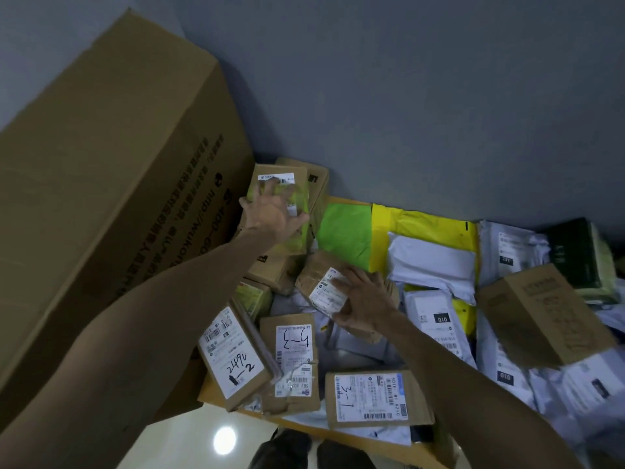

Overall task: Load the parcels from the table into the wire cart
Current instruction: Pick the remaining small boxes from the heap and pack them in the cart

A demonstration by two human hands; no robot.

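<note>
A heap of parcels covers the table against the grey wall. My left hand (272,213) reaches to the far left of the heap and grips an upright brown box with a white label and yellow-green tape (282,184). My right hand (363,301) is closed on a small brown taped parcel with a white label (321,282) in the middle of the heap. Brown labelled boxes marked "2490-2" (233,357), "3-4" (292,360) and "3-1" (372,397) lie at the near edge. No wire cart is in view.
A very large cardboard carton (111,198) leans along the left side. Green (345,231) and yellow (429,221) mailers, white and grey poly bags (433,258) and a tilted brown box (541,316) fill the right. Shiny floor (189,441) shows below the table edge.
</note>
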